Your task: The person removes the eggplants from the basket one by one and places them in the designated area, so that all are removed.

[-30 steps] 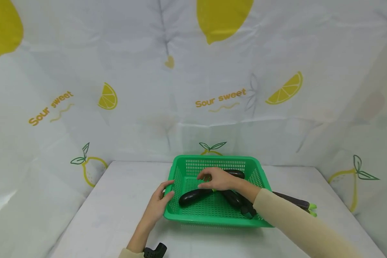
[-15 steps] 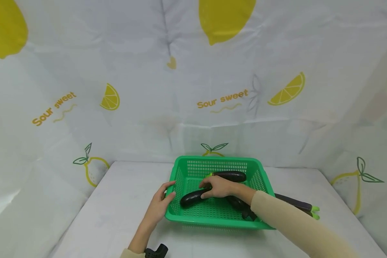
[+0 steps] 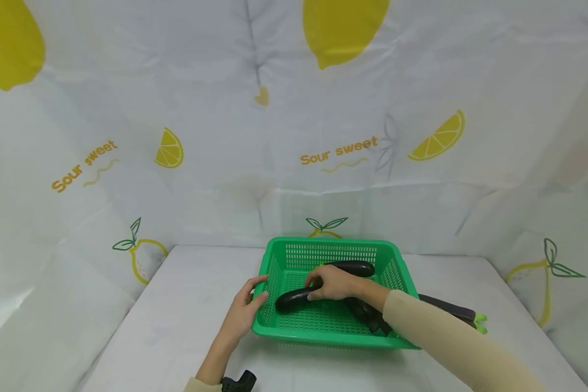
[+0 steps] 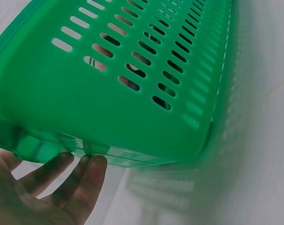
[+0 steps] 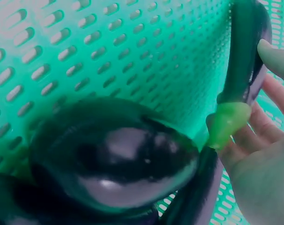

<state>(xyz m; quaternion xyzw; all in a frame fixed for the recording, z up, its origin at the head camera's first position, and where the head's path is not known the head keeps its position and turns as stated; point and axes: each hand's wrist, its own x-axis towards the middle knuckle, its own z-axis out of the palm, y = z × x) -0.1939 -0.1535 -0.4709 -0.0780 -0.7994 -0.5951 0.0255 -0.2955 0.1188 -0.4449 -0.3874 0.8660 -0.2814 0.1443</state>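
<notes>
A green plastic basket (image 3: 333, 340) with slotted walls stands on the table. My left hand (image 3: 240, 316) holds its left rim; in the left wrist view, fingertips (image 4: 95, 164) lie against the outside wall. Inside the basket, my right hand (image 3: 340, 283) grips a dark, glossy eggplant (image 3: 291, 300) near its green stem end. The right wrist view shows the thumb along this eggplant (image 5: 245, 51), with fingers behind it. Another eggplant (image 3: 355, 267) lies along the back wall. Partly hidden under the right forearm, more eggplants (image 3: 365, 313) lie towards the front right.
Outside the basket, to its right, eggplants (image 3: 451, 308) with bright green stems rest on the white table (image 3: 176, 305). A white lemon-print sheet (image 3: 215, 207) hangs behind and on both sides. The basket walls rise around my right hand.
My right hand has come down onto the left eggplant and taken hold of it, uncovering more of the back eggplant. The left hand stays at the basket rim.
</notes>
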